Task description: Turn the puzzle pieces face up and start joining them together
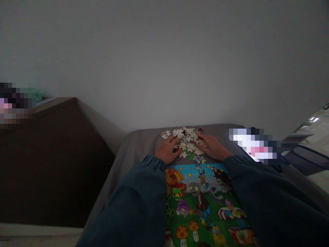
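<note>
A heap of loose jigsaw pieces, mostly pale side up, lies on a grey cloth surface. My left hand rests flat at the heap's left edge, fingers stretched onto the pieces. My right hand lies flat at the heap's right edge, fingers spread onto the pieces. Both arms wear dark blue sleeves. Between my forearms lies a bright cartoon picture board with a green field, mushrooms and figures, close to me.
A dark brown cabinet stands at the left against the pale wall. A blurred-out patch sits right of my right hand. Clear plastic packaging lies at the far right. The room is dim.
</note>
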### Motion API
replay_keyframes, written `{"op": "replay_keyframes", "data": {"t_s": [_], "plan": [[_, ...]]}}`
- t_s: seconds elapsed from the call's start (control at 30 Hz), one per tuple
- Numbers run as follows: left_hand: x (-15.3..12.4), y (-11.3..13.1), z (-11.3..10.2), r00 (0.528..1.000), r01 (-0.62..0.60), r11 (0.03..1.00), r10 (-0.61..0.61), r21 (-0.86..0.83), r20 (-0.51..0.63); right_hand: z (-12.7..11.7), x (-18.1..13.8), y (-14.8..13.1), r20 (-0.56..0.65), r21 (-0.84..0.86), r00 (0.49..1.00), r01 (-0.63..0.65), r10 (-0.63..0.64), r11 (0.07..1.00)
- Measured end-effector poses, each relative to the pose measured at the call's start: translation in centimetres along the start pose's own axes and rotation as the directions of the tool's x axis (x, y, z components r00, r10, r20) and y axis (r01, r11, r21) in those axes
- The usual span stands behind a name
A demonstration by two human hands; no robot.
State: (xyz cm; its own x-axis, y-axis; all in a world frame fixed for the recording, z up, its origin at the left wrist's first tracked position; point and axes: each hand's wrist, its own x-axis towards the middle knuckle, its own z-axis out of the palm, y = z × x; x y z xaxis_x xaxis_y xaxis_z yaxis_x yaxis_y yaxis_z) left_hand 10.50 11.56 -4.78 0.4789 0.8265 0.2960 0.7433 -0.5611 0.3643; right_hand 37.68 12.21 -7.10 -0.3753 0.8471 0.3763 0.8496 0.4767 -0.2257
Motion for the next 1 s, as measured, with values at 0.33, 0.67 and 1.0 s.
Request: {"op": "replay_keyframes", "data": {"t_s": [0.33,0.67,1.0], "plan": [[0.5,0.2,-0.2,0.984,-0.141,0.987,0.131,-0.076,-0.125,-0.6,0.2,-0.4,-0.222,0.049,0.964,0.16,-0.145,0.986],[-0.2,-0.5,0.2,0.995,0.067,0.997,-0.065,0.027,-0.073,-1.0,0.4,-0.5,-0.196,0.113,0.976,0.115,-0.092,0.987],[0.0,-0.5,-0.2,1.0,0.001,0.999,-0.001,0.033,0.004,-1.6,0.2,-0.5,-0.106,0.135,0.994,0.009,0.005,0.991]]}}
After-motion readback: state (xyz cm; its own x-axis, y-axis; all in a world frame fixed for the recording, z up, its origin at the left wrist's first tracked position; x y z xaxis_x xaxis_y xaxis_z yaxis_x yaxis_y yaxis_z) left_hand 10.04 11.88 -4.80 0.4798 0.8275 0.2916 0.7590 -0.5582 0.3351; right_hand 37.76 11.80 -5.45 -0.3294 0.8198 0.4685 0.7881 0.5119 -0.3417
